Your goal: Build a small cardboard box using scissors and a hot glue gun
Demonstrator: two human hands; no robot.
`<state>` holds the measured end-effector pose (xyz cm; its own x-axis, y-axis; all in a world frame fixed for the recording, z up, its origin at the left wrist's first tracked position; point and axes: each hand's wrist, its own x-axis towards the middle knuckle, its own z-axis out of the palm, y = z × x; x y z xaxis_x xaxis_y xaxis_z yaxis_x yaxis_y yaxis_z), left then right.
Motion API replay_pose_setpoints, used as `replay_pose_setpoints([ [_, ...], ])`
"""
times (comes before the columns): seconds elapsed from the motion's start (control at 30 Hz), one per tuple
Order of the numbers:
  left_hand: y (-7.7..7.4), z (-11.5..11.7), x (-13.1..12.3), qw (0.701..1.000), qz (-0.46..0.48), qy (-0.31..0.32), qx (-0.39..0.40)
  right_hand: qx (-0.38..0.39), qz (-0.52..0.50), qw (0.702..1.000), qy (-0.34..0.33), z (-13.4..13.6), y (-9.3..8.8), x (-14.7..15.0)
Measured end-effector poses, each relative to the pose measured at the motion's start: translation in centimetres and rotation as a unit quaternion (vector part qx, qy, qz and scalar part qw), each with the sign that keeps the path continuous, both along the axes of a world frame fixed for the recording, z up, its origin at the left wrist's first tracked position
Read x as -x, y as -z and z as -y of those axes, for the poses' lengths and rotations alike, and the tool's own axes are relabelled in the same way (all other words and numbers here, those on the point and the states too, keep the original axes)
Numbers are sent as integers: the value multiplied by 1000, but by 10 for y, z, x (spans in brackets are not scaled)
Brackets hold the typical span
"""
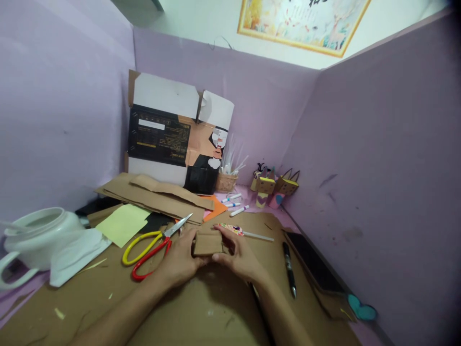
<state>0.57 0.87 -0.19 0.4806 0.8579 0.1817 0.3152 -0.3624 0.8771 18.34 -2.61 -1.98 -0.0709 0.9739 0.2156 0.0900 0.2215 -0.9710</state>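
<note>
A small folded cardboard box (208,243) is held between both hands, just above the cardboard-covered table. My left hand (182,257) grips its left side, thumb at the near edge. On the opposite side, my right hand (237,254) curls its fingers around the box, with the thumb close to the front corner. Scissors (158,250) with one yellow and one red handle lie beside my left hand, blades pointing away. Beyond my right hand rests a lollipop-like stick (257,236) with a colourful wrapped end.
At left stand a white teapot (43,235) and yellow-green paper (124,223). Cardboard strips (154,197) lie behind, below an unfolded printed box (158,134). Markers (239,210), cardboard animal figures (266,186) and a straw basket (226,181) are farther back. A pen (289,269) and dark flat slab (313,262) lie right.
</note>
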Motion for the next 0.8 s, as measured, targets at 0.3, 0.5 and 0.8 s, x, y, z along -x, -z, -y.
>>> replay_pose_setpoints([
  [0.3,24,1,-5,992,-89,-40,-79,28,-47,998,43,3,12,3],
  [0.5,19,2,-3,999,13,-41,-12,31,-94,993,68,7,10,13],
  [0.8,17,-1,4,997,-58,-42,-14,23,-104,993,60,5,18,-9],
])
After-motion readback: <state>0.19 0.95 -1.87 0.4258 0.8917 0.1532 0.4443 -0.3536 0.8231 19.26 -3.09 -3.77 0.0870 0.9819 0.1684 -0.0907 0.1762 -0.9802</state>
